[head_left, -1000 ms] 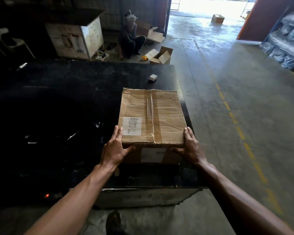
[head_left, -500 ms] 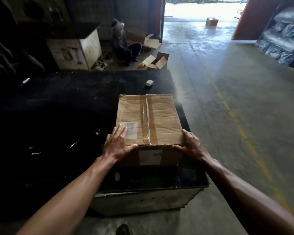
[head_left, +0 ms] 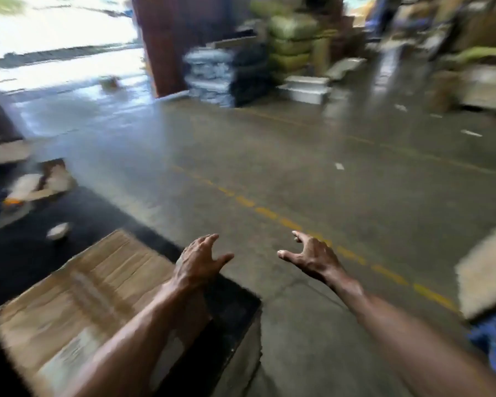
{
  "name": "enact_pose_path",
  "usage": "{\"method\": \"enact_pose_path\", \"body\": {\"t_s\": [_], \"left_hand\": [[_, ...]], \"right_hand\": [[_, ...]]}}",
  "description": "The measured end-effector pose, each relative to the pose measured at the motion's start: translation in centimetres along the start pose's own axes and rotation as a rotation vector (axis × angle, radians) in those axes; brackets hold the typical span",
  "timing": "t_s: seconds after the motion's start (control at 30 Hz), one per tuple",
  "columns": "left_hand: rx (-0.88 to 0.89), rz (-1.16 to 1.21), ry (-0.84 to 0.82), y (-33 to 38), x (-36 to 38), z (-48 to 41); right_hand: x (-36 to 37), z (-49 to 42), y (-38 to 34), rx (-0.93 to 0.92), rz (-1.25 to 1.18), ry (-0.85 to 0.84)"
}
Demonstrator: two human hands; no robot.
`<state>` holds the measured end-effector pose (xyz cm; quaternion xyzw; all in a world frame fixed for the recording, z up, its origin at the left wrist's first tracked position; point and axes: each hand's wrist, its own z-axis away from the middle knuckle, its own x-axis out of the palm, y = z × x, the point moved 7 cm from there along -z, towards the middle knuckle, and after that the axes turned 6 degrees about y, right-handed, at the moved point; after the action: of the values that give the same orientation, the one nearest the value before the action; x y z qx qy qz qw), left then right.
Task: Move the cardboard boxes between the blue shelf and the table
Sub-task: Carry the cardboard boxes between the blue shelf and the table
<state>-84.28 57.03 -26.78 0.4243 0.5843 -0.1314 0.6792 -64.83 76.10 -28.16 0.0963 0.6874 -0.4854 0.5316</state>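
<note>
The cardboard box (head_left: 78, 299) lies on the dark surface (head_left: 20, 253), just left of the left hand (head_left: 198, 263). Both hands hold nothing, fingers (head_left: 208, 239) spread. A blurred second box (head_left: 487, 276), above the blue shelf (head_left: 490, 336), lies right of the right hand (head_left: 312, 257), the nearer one.

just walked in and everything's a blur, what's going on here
A person is working bare-handed with cardboard boxes. One cardboard box lies on the black table at lower left. The left hand and the right hand are both open, fingers spread, holding nothing, out in front near the table's corner. At the right edge a second box sits on a blue frame, likely the shelf, though blur hides the detail.
</note>
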Motion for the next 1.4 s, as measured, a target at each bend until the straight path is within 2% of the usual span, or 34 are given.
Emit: {"method": "enact_pose_path", "body": {"t_s": [0.13,0.23,0.33,0.5,0.7,1.0,1.17,1.4], "left_hand": [[0.179,0.086,-0.145,8.4,4.7,-1.5],[0.306,0.150,-0.280,15.7,7.7,0.5],[0.460,0.209,-0.379,23.4,9.6,4.0],[0.684,0.257,-0.527,34.7,10.7,13.3],[0.987,0.310,-0.647,43.0,8.6,28.3],[1.277,0.550,-0.727,47.7,-0.9,52.8],[1.480,0.640,-0.803,49.0,-6.4,63.9],[1.675,0.877,-0.869,49.6,-13.3,76.1]], "right_hand": [[-5.0,7.9,8.0,0.387,-0.027,0.241],[-7.9,16.1,12.3,0.603,0.006,0.342],[-11.3,23.9,14.4,0.758,0.054,0.433],[-17.6,36.3,14.8,0.914,0.166,0.614],[-23.0,53.0,11.6,1.043,0.290,0.690],[-26.3,78.8,1.2,1.178,0.508,1.049],[-26.8,89.3,-3.9,1.314,0.579,1.179],[-27.5,99.6,-11.3,1.352,0.930,1.320]]}}
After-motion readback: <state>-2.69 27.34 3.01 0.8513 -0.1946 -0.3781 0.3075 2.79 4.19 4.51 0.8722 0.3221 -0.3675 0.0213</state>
